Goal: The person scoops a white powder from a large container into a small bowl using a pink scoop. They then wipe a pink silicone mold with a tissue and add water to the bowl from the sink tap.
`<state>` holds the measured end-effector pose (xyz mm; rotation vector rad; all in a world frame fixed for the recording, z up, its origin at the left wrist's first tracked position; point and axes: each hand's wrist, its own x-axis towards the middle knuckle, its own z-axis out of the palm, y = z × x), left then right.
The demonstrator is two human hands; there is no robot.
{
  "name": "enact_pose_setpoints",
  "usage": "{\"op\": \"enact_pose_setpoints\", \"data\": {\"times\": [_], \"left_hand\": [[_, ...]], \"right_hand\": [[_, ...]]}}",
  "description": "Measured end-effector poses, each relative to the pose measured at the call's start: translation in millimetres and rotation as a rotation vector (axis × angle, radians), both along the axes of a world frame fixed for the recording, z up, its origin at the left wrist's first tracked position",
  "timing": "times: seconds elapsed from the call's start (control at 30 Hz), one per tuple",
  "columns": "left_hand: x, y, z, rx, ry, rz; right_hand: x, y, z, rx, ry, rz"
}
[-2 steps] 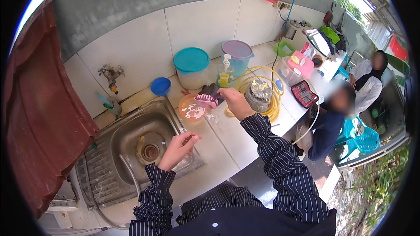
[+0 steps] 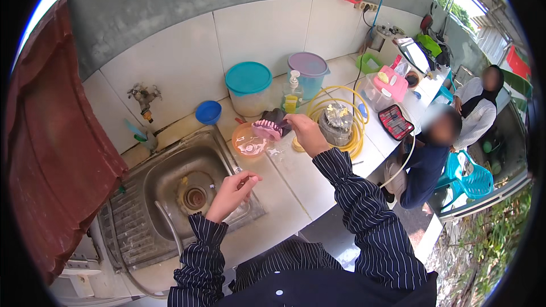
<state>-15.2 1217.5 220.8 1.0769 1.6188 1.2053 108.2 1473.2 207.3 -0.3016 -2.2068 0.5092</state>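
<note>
My right hand (image 2: 306, 135) is closed on the dark handle of a pink piece (image 2: 267, 129) edged with a row of pale, tooth-like shapes; I cannot make out its exact kind. It hangs over the rim of an orange bowl (image 2: 246, 143), whose inside shows shiny white patches. Behind it, a dark bundle (image 2: 272, 116) lies on the counter. Over the sink's right rim, my left hand (image 2: 232, 194) is loosely curled, fingers together, with nothing visible in it. Below it lies the steel sink (image 2: 162, 177).
Along the wall stand a blue bowl (image 2: 209, 112), a teal-lidded tub (image 2: 249, 92), a pump bottle (image 2: 292, 94) and a purple-lidded tub (image 2: 307, 74). Coiled yellow hose (image 2: 359, 136) surrounds a grey machine (image 2: 336, 124). A red-and-black tool case (image 2: 395, 122) lies farther right. Two people sit beyond the counter.
The pink piece has shifted slightly left and turned in my right hand. White patches in the orange bowl have changed shape and shrunk. My left hand stays put.
</note>
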Motion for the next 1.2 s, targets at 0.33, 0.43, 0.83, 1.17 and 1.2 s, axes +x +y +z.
{"op": "enact_pose_setpoints", "data": {"times": [0.33, 0.43, 0.83, 1.17, 1.2], "left_hand": [[11, 13, 1, -0.016, 0.036, -0.071], [12, 14, 1, -0.031, 0.016, -0.080], [13, -17, -13, -0.072, -0.091, -0.059], [-6, -53, -26, -0.055, -0.086, 0.049], [-8, -56, -25, -0.045, -0.093, 0.046]], "right_hand": [[26, 19, -26, -0.532, 0.039, -0.083], [28, 25, -35, -0.764, 0.056, -0.001], [0, 1, 6, -0.407, 0.033, -0.113], [-27, -16, 6, -0.385, -0.009, -0.051], [-28, -16, 4, -0.389, 0.010, -0.043]]}}
